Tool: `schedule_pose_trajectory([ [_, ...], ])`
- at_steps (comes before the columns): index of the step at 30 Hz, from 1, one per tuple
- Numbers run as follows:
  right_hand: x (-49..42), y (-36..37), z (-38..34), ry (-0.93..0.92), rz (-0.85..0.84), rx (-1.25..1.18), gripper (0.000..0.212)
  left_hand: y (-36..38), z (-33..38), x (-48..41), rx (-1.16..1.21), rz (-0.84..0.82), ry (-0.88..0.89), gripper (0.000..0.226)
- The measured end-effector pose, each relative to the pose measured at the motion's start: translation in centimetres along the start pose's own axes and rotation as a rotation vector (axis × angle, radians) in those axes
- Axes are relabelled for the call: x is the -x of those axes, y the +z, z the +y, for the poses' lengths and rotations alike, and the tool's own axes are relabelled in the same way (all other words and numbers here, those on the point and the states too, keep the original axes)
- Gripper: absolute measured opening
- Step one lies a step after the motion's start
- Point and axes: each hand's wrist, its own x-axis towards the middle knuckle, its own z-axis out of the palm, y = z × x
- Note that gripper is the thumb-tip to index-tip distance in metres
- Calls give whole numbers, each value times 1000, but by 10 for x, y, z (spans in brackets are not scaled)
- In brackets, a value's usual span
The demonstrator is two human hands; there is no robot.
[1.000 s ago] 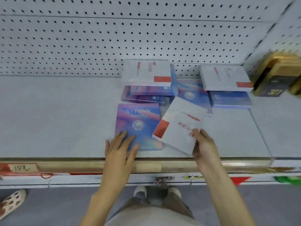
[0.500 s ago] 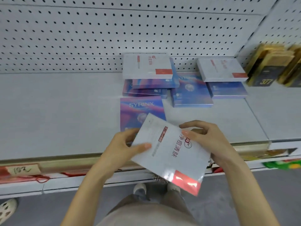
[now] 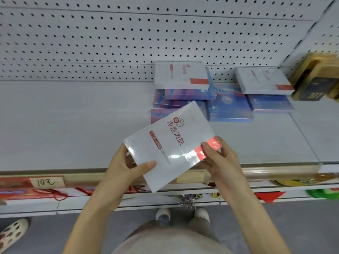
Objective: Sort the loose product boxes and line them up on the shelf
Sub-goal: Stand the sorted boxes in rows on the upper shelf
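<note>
Fingers (image 3: pixel 146 165) of the left hand (image 3: pixel 124 167) clamp the held white box (image 3: pixel 170 143) at its lower left edge: the thumb lies flat across the front face and the rest are hidden behind. The right hand (image 3: pixel 220 162) grips the opposite side, thumb pressed on the red corner band, other fingers curled underneath. Both bare forearms rise from the bottom of the view, wrists bent slightly inward.

This box is flat and rectangular, wrapped in glossy film that throws a white glare, with red characters printed on it. It is tilted, one corner pointing toward the back, and hangs above the front lip of the shelf (image 3: pixel 73 125).

On the pale matte shelf lie iridescent blue-purple boxes (image 3: pixel 229 105), some overlapping, with two more white boxes (image 3: pixel 181 76) on top of them. One blue-purple box is partly hidden behind the held one. Behind stands a perforated white pegboard (image 3: pixel 110 43). At far right are gold-and-black boxes (image 3: pixel 315 83), blurred.
</note>
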Motion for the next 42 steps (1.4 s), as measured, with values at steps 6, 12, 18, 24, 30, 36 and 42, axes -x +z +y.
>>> schedule_pose_trajectory([
  [6, -21, 28, -14, -28, 22, 76, 34, -38, 7, -9, -67, -34, 64, 34],
  [12, -43, 62, -13, -100, 2, 306, 18, -28, -5, -8, -216, -84, 27, 35],
  [18, -66, 9, 5, -229, 242, 872, 35, -52, -3, -32, -152, 269, 41, 31],
  [24, -61, -4, 46, -183, 274, 1146, 57, -56, -8, -61, -359, 306, 20, 29],
  [30, -54, 16, 36, -171, 357, 583, 33, -58, -5, -69, -378, 255, 20, 24],
  [36, -45, 19, 17, -116, 260, 251, 34, -48, -3, -52, -243, 215, 85, 22],
  [42, -26, -30, 3, -72, 327, 63, 34, -13, 11, -41, -172, 85, 123, 25],
])
